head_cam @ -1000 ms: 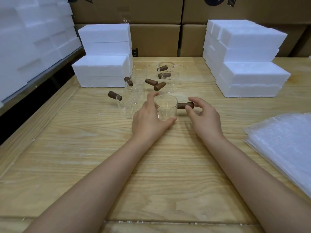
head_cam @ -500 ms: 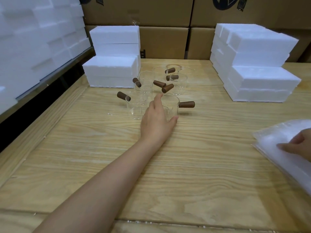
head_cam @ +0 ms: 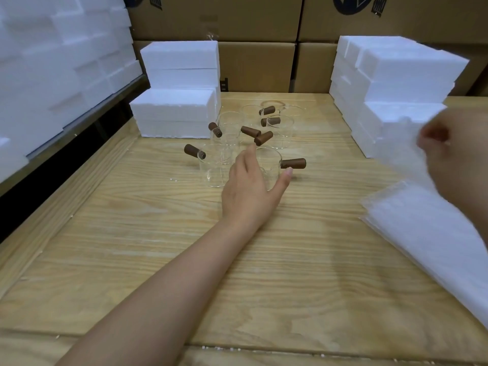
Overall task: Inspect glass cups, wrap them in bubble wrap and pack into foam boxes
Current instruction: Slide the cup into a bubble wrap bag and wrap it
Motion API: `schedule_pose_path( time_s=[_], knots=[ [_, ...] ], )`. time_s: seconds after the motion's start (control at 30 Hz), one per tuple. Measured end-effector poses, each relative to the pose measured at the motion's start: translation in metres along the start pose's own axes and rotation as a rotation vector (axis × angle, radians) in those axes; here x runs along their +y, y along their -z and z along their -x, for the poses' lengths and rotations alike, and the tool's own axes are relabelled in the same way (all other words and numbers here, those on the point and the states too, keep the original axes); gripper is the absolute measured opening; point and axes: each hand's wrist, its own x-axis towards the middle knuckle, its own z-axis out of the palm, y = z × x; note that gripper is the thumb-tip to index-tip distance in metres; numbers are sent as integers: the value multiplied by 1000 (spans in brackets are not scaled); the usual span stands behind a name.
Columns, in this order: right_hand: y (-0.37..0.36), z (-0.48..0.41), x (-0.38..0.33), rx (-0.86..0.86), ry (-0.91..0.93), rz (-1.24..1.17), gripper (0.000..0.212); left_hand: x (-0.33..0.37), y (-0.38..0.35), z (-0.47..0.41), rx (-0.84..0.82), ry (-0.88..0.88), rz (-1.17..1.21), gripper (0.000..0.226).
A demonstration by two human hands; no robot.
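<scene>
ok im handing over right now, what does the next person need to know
Left hand: thumb and fingers round the nearest glass cup, which stands upright on the table.
Right hand: blurred, pinching a bubble wrap sheet above the stack of bubble wrap at the right edge.
Other cups: clustered behind the nearest one, all unwrapped.
Foam boxes: stacked at back left and back right, all closed.
Done: one cup and one sheet picked out.
Left: wrap this cup, box it, then repeat for the rest.
</scene>
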Motion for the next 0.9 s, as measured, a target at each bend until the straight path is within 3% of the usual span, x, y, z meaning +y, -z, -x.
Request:
schedule_pose_path(
  time_s=[0.1, 0.27, 0.43, 0.53, 0.63, 0.77, 0.9],
  knots=[
    [-1, -4, -33, -113, 26, -130, 15, 0, 0, 0, 30, -9, -6, 80],
    [-35, 17, -50, -410, 189, -104, 24, 1, 1, 1, 78, -28, -14, 73],
    [-53, 31, -41, -538, 106, -214, 27, 5, 7, 3, 171, -149, -88, 57],
    [-50, 30, -38, -432, 48, -325, 23, 11, 7, 9, 347, -541, -85, 31],
    [-42, 30, -37, -244, 44, -516, 19, 15, 5, 15, 267, -898, -86, 25],
    [-37, 29, -40, -52, 14, -717, 14, 14, 5, 18, 5, -944, -97, 34],
    [-41, 29, -35, 71, -170, -856, 11, 12, 7, 18, -153, -877, -50, 40]
  ],
)
